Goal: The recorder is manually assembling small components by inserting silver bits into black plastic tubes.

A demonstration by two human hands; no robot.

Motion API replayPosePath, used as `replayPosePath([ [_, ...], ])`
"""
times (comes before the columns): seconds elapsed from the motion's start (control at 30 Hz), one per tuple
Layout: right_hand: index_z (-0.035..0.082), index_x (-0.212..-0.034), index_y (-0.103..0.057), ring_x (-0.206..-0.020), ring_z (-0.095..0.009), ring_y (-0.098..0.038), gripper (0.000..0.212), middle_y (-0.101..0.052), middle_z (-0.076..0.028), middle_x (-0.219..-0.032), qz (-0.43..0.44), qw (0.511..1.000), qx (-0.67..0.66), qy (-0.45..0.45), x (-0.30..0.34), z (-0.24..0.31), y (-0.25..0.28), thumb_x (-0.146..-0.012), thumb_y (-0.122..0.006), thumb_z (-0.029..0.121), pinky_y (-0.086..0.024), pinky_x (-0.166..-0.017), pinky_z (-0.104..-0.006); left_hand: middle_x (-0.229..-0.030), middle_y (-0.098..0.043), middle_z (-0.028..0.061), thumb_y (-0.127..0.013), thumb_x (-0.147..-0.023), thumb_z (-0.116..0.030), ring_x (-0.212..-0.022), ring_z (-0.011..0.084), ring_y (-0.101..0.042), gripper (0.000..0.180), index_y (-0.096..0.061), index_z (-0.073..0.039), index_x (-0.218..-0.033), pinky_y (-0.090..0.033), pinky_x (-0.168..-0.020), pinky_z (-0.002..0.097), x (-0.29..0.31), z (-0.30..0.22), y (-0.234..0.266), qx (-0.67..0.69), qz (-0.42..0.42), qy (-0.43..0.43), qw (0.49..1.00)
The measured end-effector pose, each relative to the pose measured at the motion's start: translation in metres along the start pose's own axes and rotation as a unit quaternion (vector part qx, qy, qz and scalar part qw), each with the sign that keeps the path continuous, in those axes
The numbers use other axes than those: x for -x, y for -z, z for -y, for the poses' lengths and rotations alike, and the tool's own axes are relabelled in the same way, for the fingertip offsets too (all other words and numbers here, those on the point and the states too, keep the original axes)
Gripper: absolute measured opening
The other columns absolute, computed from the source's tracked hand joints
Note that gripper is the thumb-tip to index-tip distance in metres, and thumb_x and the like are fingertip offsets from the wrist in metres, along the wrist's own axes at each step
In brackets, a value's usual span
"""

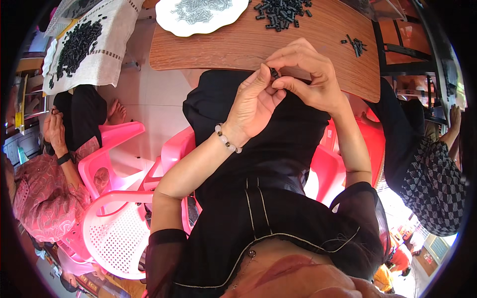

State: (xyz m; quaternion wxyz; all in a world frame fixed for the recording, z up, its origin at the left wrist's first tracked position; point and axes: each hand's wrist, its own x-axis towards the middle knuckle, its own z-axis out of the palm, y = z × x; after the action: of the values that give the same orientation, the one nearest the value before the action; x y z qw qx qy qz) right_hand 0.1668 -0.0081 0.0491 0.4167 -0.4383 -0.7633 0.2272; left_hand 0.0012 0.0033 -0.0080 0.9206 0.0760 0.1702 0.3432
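Over the near edge of the brown wood-grain table (213, 52), my two hands meet with fingertips together. Between them is a small black part (274, 73), mostly covered by my fingers; its exact kind cannot be made out. My left hand (256, 102) pinches it from the left with thumb and fingers. From the right, my right hand (313, 74) closes its thumb and forefinger on the same part. Beyond my hands lies a heap of small black plastic pieces (283, 14). A smaller group of black pieces (356, 46) lies to the right.
A white wavy-rimmed plate (170, 24) holds many tiny silvery pieces at the table's far left. Another person (54, 188) sits at left by a cloth-covered table (107, 67) bearing black pieces. Pink plastic chairs (117, 238) stand beside me. Someone in checkered clothing (432, 188) is at right.
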Motion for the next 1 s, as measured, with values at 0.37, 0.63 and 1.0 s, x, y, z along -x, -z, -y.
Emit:
replayPosePath([
  [0.37, 0.001, -0.101, -0.067, -0.089, -0.018, -0.056, 0.032, -0.065, -0.005, -0.089, -0.020, 0.998, -0.021, -0.055, 0.005, 0.004, -0.007, -0.071, -0.078, 0.005, -0.045, -0.082, -0.0308, -0.097, -0.063, -0.0045, -0.064, -0.090, -0.033, -0.085, 0.0065, -0.056, 0.025, -0.066, -0.010, -0.100, -0.048, -0.082, 0.0249, 0.001, 0.000, 0.002, -0.013, 0.015, -0.011, 1.000],
  [0.63, 0.004, -0.096, -0.069, -0.080, -0.021, -0.057, 0.030, -0.066, -0.004, -0.082, -0.039, 0.999, 0.004, -0.021, 0.008, 0.005, -0.008, -0.067, -0.077, 0.004, -0.048, -0.072, -0.0321, -0.095, -0.065, -0.0022, -0.066, -0.088, -0.030, -0.087, 0.0081, -0.057, 0.022, -0.069, -0.008, -0.095, -0.048, -0.083, 0.0263, 0.001, 0.004, 0.006, -0.042, 0.023, -0.026, 0.998],
  [1.0, 0.004, -0.100, -0.069, -0.081, -0.022, -0.059, 0.036, -0.067, -0.005, -0.085, -0.069, 0.996, 0.049, -0.003, 0.015, 0.000, -0.011, -0.065, -0.078, 0.005, -0.048, -0.072, -0.0319, -0.097, -0.064, -0.0021, -0.065, -0.089, -0.031, -0.089, 0.0081, -0.058, 0.025, -0.068, -0.008, -0.099, -0.046, -0.084, 0.0264, -0.001, 0.006, 0.004, -0.031, -0.010, -0.017, 0.999],
])
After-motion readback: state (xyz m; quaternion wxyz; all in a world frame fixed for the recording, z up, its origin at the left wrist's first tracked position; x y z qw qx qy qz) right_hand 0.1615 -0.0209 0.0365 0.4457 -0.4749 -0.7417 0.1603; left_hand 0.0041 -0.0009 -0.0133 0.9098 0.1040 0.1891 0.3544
